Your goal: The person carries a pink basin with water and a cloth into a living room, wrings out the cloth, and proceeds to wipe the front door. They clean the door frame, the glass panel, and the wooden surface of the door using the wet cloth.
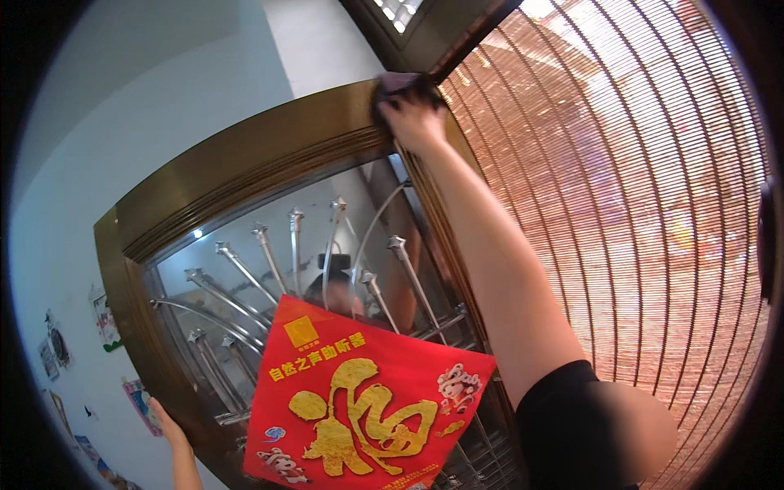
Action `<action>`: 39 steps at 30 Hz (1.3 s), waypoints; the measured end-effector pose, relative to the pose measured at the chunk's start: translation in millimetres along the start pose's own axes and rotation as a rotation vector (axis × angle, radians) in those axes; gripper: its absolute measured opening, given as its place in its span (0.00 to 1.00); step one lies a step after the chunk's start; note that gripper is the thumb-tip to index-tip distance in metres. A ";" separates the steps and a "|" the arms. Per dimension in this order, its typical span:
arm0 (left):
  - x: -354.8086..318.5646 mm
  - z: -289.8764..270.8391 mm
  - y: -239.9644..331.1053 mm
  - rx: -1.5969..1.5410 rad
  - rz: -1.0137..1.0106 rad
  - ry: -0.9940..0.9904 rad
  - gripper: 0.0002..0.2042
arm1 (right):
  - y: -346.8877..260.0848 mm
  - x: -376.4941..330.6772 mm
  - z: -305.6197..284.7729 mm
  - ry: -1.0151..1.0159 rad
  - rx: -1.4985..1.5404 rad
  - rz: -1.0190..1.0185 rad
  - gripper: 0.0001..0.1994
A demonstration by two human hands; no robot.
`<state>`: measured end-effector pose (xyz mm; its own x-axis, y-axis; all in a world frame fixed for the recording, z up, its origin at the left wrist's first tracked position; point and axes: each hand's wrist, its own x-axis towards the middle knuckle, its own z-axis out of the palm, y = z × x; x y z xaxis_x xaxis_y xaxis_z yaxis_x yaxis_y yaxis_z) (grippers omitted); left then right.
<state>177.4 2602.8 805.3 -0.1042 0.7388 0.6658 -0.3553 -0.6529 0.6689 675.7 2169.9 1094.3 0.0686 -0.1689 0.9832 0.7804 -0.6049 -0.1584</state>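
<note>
At the lower left, the left hand [166, 420] lies flat and open-fingered against the outer face of the brown door frame [245, 155], beside a few small stickers [104, 322] on the pale wall [122, 106]; it grasps nothing and reads as a brace. Moving right, the frame's upright rises from that hand and turns into the top rail, whose long axis climbs from lower left to upper right. Within the frame, the glass pane [269, 245] shows silver spear-tipped bars [245, 273], and a red square poster [363, 400] with gold figures is fixed point-up across its lower part. Further right, the right arm reaches up full length, and the right hand [415, 114] is pressed, fingers curled, over a dark cloth [398, 84] at the upper right corner of the frame. The cloth therefore sits at the high end of the rail, directly under the right hand and well apart from the left. A reddish slatted blind [621, 212] fills the right side.
</note>
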 end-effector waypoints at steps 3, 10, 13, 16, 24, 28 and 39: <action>-5.7 3.8 2.2 0.055 0.029 -0.008 0.37 | 27.7 -13.7 -10.0 0.136 0.134 0.110 0.20; 12.1 -6.7 -9.3 -0.010 -0.029 0.059 0.36 | 74.8 -160.2 -31.6 -0.057 0.189 -0.147 0.24; 13.1 -7.1 -8.6 0.092 0.042 0.123 0.34 | 69.6 -240.2 -68.5 -0.166 0.601 0.166 0.31; 20.4 0.3 -17.1 0.152 0.202 0.174 0.34 | 89.3 -317.3 -89.8 -0.229 0.556 0.206 0.36; 32.1 -5.2 -31.0 0.192 0.252 0.156 0.31 | 125.9 -608.3 -102.8 -0.596 0.517 0.584 0.42; 46.2 -28.5 -37.8 0.155 0.161 0.104 0.32 | 85.8 -669.3 -153.3 -0.709 0.458 0.784 0.36; 1.0 9.4 1.7 0.148 0.058 0.071 0.34 | 66.0 -519.9 -115.9 -0.507 0.629 0.623 0.27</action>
<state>185.4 2600.9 810.1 -0.1882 0.7053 0.6834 -0.2062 -0.7087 0.6747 619.5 2127.6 562.3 0.7150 0.1244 0.6879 0.6912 0.0214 -0.7223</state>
